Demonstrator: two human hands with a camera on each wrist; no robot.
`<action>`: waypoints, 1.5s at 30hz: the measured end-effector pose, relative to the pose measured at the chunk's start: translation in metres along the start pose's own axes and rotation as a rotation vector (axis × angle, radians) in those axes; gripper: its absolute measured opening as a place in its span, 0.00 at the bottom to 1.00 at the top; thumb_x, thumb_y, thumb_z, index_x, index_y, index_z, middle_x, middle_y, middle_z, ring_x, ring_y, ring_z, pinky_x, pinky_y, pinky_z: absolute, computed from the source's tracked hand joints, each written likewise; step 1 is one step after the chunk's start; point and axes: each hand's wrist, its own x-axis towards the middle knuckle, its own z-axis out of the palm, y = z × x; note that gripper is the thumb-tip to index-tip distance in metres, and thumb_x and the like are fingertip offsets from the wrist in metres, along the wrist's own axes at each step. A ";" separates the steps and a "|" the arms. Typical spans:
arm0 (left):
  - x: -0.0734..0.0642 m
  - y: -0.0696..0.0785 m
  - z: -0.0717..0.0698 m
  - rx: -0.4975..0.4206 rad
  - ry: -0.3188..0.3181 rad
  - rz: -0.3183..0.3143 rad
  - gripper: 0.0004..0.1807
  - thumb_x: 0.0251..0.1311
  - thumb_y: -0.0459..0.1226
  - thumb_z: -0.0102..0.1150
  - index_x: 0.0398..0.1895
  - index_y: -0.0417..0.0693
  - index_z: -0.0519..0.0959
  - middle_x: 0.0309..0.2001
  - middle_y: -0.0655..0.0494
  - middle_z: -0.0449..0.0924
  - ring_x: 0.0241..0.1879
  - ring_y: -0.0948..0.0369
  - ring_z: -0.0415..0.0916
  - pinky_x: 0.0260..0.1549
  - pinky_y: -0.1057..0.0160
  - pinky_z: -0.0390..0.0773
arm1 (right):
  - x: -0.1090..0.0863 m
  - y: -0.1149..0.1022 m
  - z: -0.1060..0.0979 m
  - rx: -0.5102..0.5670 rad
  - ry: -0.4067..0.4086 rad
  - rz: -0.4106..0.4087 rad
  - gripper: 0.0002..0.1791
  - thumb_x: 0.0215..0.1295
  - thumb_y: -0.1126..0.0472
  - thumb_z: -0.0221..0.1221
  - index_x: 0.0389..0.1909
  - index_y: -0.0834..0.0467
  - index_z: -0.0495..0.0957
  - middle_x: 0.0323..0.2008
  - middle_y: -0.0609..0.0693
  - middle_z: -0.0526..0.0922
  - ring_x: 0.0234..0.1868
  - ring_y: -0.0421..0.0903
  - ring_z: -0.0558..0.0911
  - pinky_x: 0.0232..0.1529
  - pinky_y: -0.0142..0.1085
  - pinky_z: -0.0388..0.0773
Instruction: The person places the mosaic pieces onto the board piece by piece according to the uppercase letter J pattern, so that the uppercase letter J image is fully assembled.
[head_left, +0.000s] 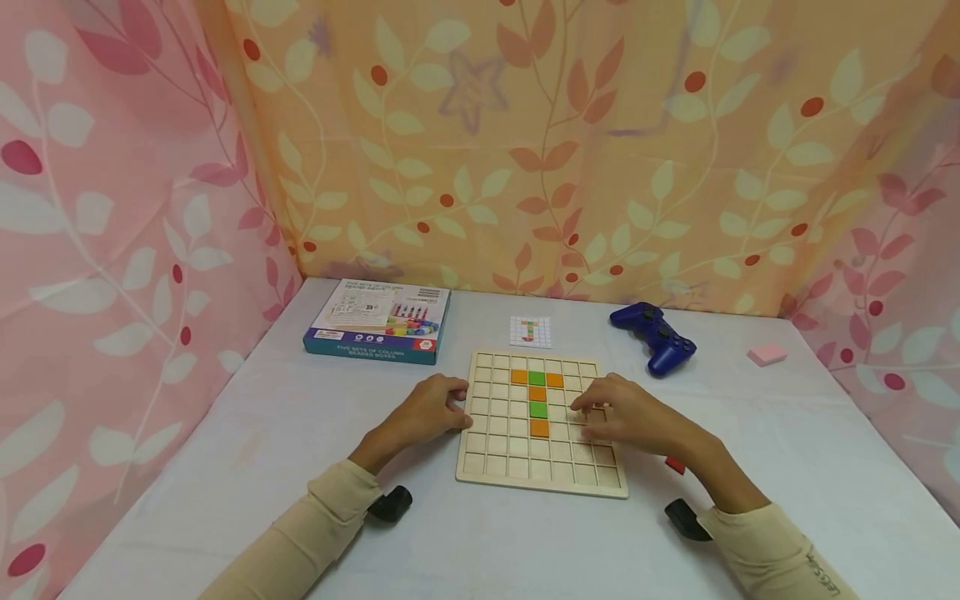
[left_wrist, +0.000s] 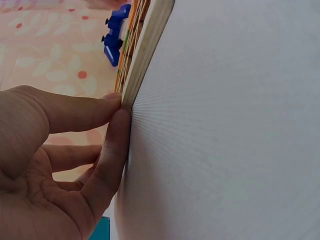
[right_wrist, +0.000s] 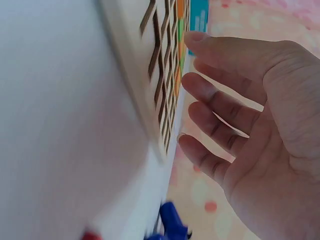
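A square wooden grid board [head_left: 480,463] lies on the table. Orange tiles [head_left: 539,428] and green tiles [head_left: 538,409] sit in its cells, forming a T: a row of three on top and a column beneath. At the board's left edge, my left hand [head_left: 426,410] grips the rim between thumb and fingers; the left wrist view shows the thumb [left_wrist: 82,112] against the wooden edge [left_wrist: 145,55]. Over the board's right part hovers my right hand [head_left: 633,414], fingers loosely bent and holding nothing. A red piece [head_left: 676,464] lies on the table beside the right wrist, partly hidden by it.
Behind the board lies a small card [head_left: 530,332] printed with a coloured T pattern on a grid. A flat boxed toy set [head_left: 378,322] is at the back left. Farther right are a blue game controller [head_left: 654,337] and a pink block [head_left: 767,354]. Patterned curtains [head_left: 480,150] surround the table.
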 end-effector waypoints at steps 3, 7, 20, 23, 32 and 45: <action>0.000 -0.001 0.000 0.005 -0.002 0.008 0.34 0.60 0.31 0.76 0.69 0.32 0.76 0.51 0.49 0.79 0.43 0.58 0.77 0.40 0.66 0.81 | -0.013 0.011 -0.009 0.001 0.023 0.037 0.17 0.65 0.54 0.73 0.54 0.53 0.88 0.46 0.41 0.86 0.50 0.45 0.76 0.51 0.42 0.75; 0.001 -0.002 0.000 0.009 -0.004 0.014 0.34 0.60 0.31 0.76 0.69 0.32 0.76 0.52 0.49 0.80 0.43 0.58 0.77 0.40 0.66 0.81 | -0.031 0.023 -0.021 -0.009 0.056 0.077 0.18 0.65 0.56 0.73 0.55 0.55 0.88 0.43 0.43 0.84 0.48 0.46 0.79 0.51 0.45 0.78; 0.000 -0.002 -0.001 0.006 -0.002 0.018 0.34 0.60 0.31 0.76 0.69 0.32 0.76 0.52 0.49 0.80 0.44 0.58 0.76 0.41 0.65 0.81 | -0.073 0.058 -0.037 -0.051 0.040 0.174 0.20 0.60 0.59 0.72 0.54 0.53 0.88 0.43 0.42 0.85 0.47 0.46 0.78 0.46 0.40 0.77; 0.000 -0.002 -0.001 0.005 -0.004 0.014 0.34 0.60 0.31 0.76 0.70 0.32 0.76 0.52 0.49 0.79 0.44 0.58 0.77 0.41 0.65 0.81 | -0.079 0.063 -0.036 -0.057 0.042 0.166 0.21 0.56 0.64 0.70 0.53 0.53 0.88 0.42 0.40 0.84 0.46 0.44 0.77 0.45 0.38 0.76; 0.001 -0.002 0.000 0.009 -0.002 0.014 0.34 0.60 0.31 0.75 0.70 0.32 0.76 0.52 0.49 0.79 0.44 0.58 0.76 0.42 0.64 0.81 | -0.085 0.072 -0.034 -0.069 0.032 0.188 0.18 0.55 0.63 0.71 0.49 0.53 0.89 0.40 0.39 0.84 0.42 0.40 0.76 0.42 0.35 0.76; 0.001 -0.001 0.000 0.010 -0.001 0.012 0.34 0.59 0.32 0.76 0.70 0.32 0.76 0.52 0.49 0.79 0.44 0.57 0.76 0.42 0.63 0.81 | -0.091 0.081 -0.035 -0.065 0.045 0.136 0.15 0.61 0.63 0.72 0.49 0.48 0.90 0.35 0.39 0.81 0.37 0.35 0.72 0.36 0.32 0.72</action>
